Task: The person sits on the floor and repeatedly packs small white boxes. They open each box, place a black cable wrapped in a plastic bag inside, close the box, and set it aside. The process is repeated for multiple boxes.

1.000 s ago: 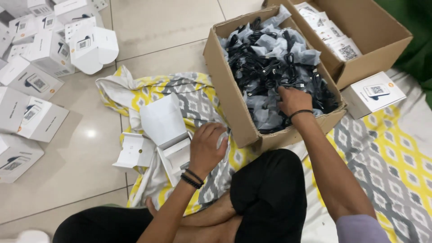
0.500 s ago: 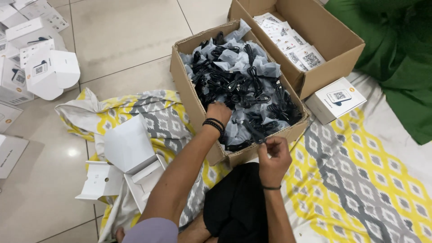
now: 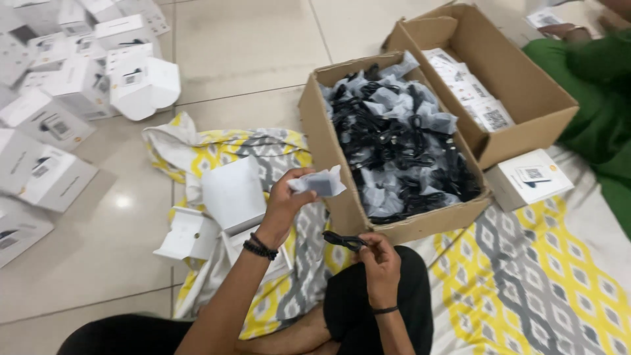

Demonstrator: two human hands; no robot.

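Head view: left hand pinching crinkly clear plastic bag; right hand gripping thin black cable before cardboard box. Patterned yellow-grey cloth covering glossy tile floor.

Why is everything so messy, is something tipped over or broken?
Nothing looks broken. White boxes lie scattered at odd angles across the floor, one white box tipped open. The patterned cloth is rumpled at its edge. Bagged black cables sit jumbled in the cardboard box.
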